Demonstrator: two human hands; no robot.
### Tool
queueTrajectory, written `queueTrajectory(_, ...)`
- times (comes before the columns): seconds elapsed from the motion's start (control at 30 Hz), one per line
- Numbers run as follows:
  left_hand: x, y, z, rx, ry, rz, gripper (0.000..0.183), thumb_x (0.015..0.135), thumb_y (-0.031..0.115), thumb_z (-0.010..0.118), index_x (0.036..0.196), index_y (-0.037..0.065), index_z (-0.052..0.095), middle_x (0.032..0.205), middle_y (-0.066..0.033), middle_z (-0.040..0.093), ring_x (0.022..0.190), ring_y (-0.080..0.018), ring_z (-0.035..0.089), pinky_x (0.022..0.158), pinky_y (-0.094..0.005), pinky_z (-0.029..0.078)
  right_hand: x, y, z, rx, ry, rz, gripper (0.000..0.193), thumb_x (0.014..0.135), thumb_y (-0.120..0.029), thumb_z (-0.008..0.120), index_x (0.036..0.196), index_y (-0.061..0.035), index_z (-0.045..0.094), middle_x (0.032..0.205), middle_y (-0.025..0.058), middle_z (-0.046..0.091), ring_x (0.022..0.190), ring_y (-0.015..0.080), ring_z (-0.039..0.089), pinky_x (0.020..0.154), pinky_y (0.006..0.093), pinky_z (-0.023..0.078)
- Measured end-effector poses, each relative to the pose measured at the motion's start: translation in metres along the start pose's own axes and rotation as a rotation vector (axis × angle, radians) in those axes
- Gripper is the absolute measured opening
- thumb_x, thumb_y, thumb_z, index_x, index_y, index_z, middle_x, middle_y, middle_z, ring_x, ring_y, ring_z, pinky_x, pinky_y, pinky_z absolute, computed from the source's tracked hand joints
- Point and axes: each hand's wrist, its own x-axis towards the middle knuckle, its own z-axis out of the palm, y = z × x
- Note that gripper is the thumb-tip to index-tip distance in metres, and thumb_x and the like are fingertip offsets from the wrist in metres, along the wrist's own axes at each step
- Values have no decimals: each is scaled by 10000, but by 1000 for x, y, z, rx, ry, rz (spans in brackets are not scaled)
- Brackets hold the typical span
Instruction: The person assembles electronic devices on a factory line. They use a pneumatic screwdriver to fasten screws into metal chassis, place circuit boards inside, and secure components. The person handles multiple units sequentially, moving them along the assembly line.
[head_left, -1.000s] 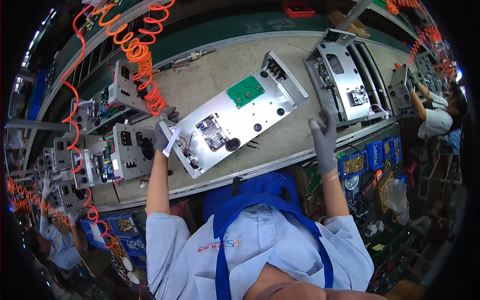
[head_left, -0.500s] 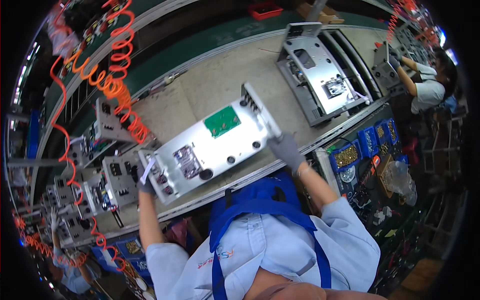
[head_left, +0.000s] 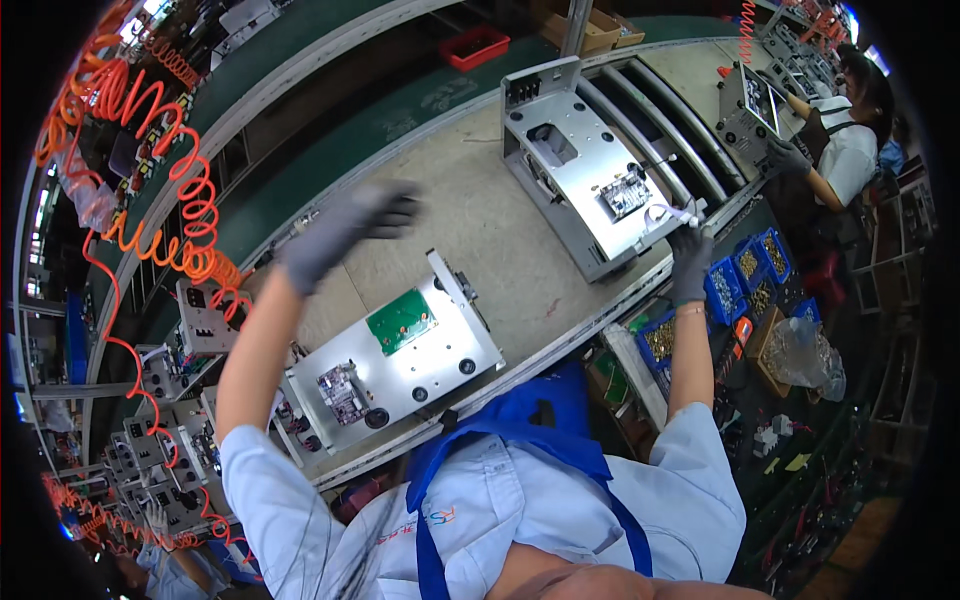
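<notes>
My left hand (head_left: 350,232), in a grey glove, is raised over the bench, blurred, its fingers stretched out and holding nothing. Below it lies a silver metal panel (head_left: 440,372) with a green circuit board (head_left: 402,322), a bare electronic module (head_left: 343,392), black round feet and upright end plates. At the right, a larger metal chassis (head_left: 575,175) stands on the bench with a cut-out, a small module (head_left: 625,195) and a white cable (head_left: 672,213). My gloved right hand (head_left: 690,262) is at its near right corner, fingers bent against the edge and partly hidden.
Metal rollers (head_left: 665,120) lie beyond the chassis. Blue bins (head_left: 725,290) of small fasteners stand at the right, near a plastic bag (head_left: 800,350). Orange coiled hoses (head_left: 195,200) hang at the left. A co-worker (head_left: 845,140) handles another unit at the far right.
Both hands have let go of the panel, which now rests on the bench. My left hand has swung up over it; my right hand has moved right to the chassis corner. The view has shifted.
</notes>
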Motion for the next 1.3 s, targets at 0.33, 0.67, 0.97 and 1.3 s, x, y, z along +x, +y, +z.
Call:
queueTrajectory(0.33,161,-5,233,958,-230,218,499,801,288,641,1166,-32,524,1002,-221,633,933,-378,633,795,-484,501,23,125,-26,366,-127,154,501,938,-434,407,1320,-110,416,1266,91,482,1169,238,473,1062,417,350)
queueTrajectory(0.67,151,-12,142,1183,-285,320,359,766,292,677,1042,75,606,907,-189,651,863,-349,647,746,-450,511,-101,145,99,-157,319,-128,461,960,-368,358,1276,-57,483,1231,107,547,1105,216,540,942,342,424)
queueTrajectory(0.97,109,-40,-88,1532,-174,381,298,757,194,633,1037,168,535,811,-160,625,747,-403,603,626,-474,461,-169,108,186,-818,-1230,6,316,901,-217,516,1133,-23,609,992,163,655,911,242,613,830,358,458)
queueTrajectory(1.3,67,-53,-152,1690,-100,319,296,715,92,618,1001,154,573,935,-56,639,856,-313,597,727,-423,454,14,64,263,-1244,-423,-1127,530,797,-255,665,1268,-54,530,1070,155,640,898,259,637,807,345,497)
